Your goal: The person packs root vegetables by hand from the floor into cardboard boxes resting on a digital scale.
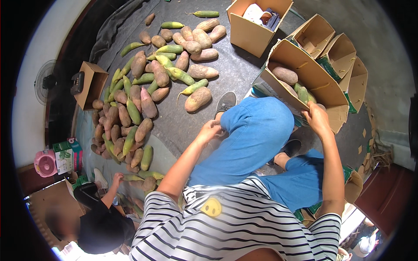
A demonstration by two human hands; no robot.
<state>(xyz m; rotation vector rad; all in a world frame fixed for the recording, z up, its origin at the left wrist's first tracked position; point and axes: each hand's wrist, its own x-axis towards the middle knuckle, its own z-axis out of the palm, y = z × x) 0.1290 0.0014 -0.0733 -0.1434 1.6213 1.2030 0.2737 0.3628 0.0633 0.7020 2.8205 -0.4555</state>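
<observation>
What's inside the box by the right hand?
Inside the box are brownish and green root vegetables. Whatever lies underneath them is covered, so I can't tell.

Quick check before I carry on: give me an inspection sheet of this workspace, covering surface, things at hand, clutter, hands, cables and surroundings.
Surface: dark sheet over the floor, creased at its far left.
Things at hand: loose brown roots and green roots left of the legs; the nearest open carton holds some of both.
Clutter: box with shoes or cloth inside; more open cartons behind.
Hands: left hand by the lower leg, contact unclear; right hand at the carton's near edge.
Cables: nothing seen.
Surroundings: fan at left; another person lower left.
</observation>
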